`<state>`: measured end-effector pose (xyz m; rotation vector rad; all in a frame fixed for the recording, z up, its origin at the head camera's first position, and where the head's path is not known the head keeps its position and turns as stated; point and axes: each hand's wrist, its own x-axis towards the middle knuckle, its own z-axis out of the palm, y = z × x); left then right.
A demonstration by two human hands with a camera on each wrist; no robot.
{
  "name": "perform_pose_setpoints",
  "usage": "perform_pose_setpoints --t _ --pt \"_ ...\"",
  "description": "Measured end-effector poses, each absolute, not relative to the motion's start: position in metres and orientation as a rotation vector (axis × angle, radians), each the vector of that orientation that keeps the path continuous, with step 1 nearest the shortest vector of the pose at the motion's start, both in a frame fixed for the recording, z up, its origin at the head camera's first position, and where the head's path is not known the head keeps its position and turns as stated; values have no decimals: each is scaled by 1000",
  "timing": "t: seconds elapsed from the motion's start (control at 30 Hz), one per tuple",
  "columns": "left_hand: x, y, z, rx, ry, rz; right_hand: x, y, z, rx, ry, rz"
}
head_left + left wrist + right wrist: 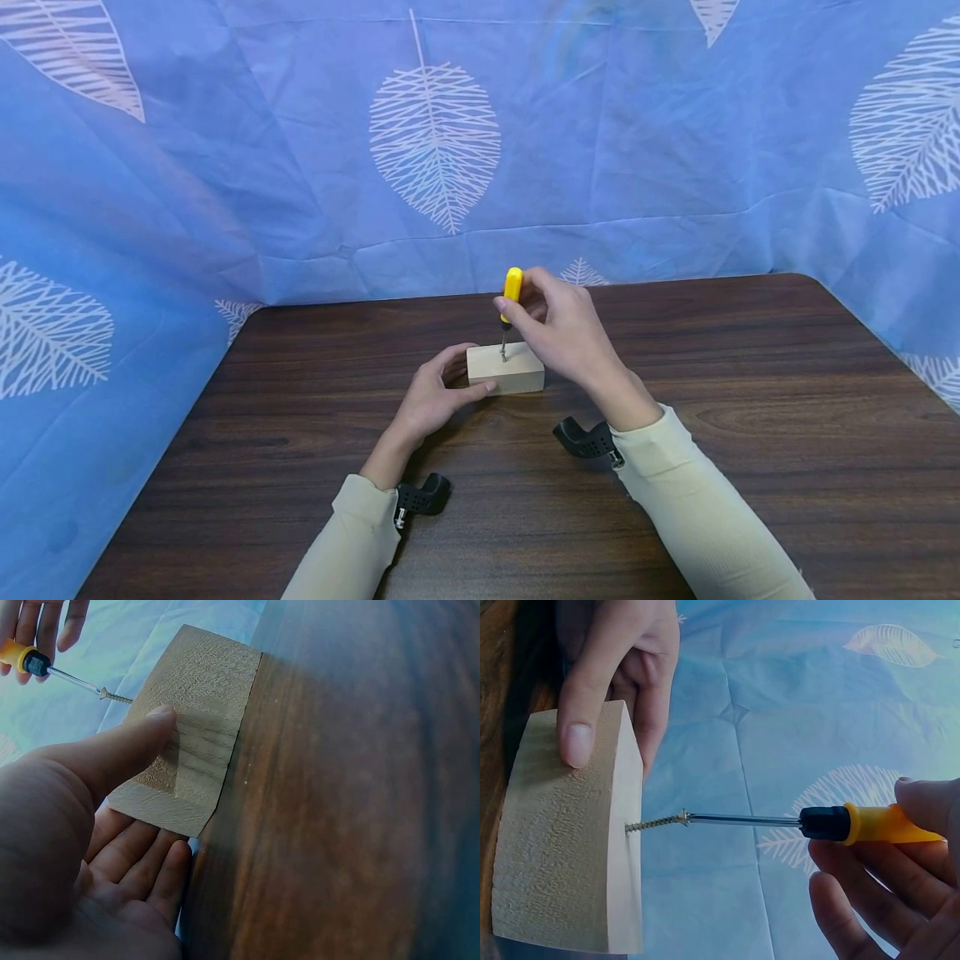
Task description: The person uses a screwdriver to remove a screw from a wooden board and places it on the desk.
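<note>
Head view: we see the left hand (433, 397) pinching the block's (517, 382) nine o'clock end on the table (495, 483), the screw (504, 355) atop it, and the right hand (567, 327), fingers clamped on the driver (513, 285) toward twelve, where slanted pushing might topple the screw.

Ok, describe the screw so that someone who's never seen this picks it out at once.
On the dark table, find the pale wooden block held by the left hand. The screw stands on its top face, its head at the tip of the yellow-handled screwdriver. It's the short threaded piece, unlike the smooth shaft above.
</note>
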<state>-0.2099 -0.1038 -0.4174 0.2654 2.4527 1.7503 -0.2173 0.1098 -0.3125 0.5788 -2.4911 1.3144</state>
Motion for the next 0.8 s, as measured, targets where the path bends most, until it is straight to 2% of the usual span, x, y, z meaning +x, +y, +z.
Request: perform_pose_setpoints --t 0.8 --pt "-207 -103 -415 268 2458 1749 -216 111 -311 580 -2478 1423"
